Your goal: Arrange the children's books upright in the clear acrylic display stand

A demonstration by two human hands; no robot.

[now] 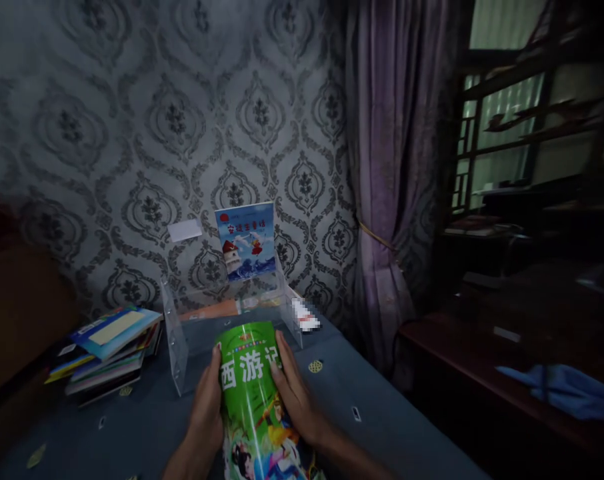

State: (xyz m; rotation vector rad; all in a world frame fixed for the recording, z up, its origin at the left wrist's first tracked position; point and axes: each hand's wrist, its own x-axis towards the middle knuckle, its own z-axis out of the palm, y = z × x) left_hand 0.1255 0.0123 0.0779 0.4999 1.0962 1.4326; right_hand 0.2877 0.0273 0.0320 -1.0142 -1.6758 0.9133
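Note:
A green picture book [249, 390] with white Chinese characters on its cover is held between my two hands, its cover bowed outward. My left hand [209, 397] grips its left edge, and my right hand [297, 393] closes on the right edge with fingers lying over the cover. Just beyond the book stands a clear acrylic rack [175, 340] with upright side panels. A blue picture book [247, 241] with red characters stands upright at the back of the rack, near the wall. The lower end of the green book runs out of view.
On the left of the dark blue tabletop [382, 427] lies an uneven stack of books [115, 350]. A white card [185, 230] shows against the patterned wall. Right of the table are a tied purple curtain [387, 167] and a blue cloth [567, 393].

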